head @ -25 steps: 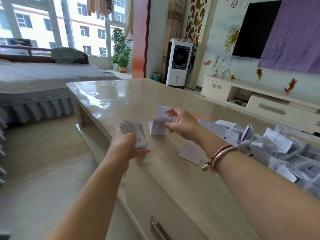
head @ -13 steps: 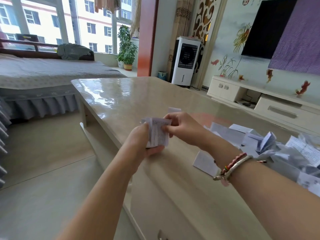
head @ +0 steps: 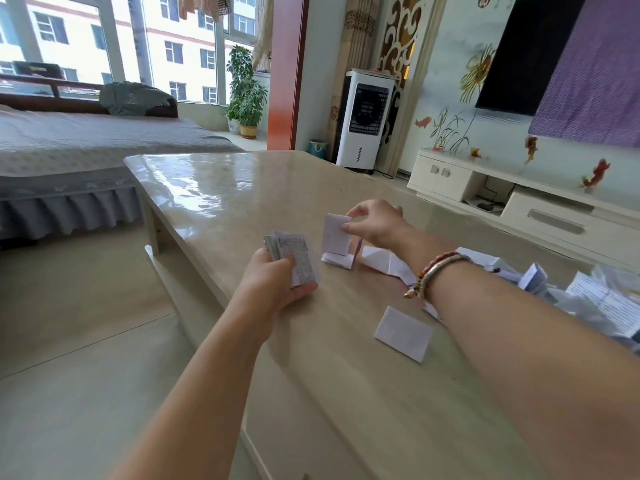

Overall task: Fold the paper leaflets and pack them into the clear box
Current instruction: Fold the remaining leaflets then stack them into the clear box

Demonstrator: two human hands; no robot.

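My left hand (head: 273, 282) grips a small stack of folded leaflets (head: 294, 254), printed side up, above the table's left part. Just right of it my right hand (head: 375, 223) pinches the top edge of another folded leaflet (head: 335, 234), which stands upright over a folded piece lying on the table. A single folded leaflet (head: 403, 332) lies flat nearer to me. A heap of loose leaflets (head: 595, 299) spreads along the right edge of the view. No clear box is in view.
The glossy beige table (head: 225, 188) runs away from me, with its left edge close to my left hand. A bed (head: 86, 143) stands at the left, a white air cooler (head: 367, 119) at the back, and a TV cabinet (head: 519, 202) at the right.
My right hand had brought a leaflet onto the stack in my left hand; it has now moved right and pinches another leaflet on the table. The left hand keeps its stack.
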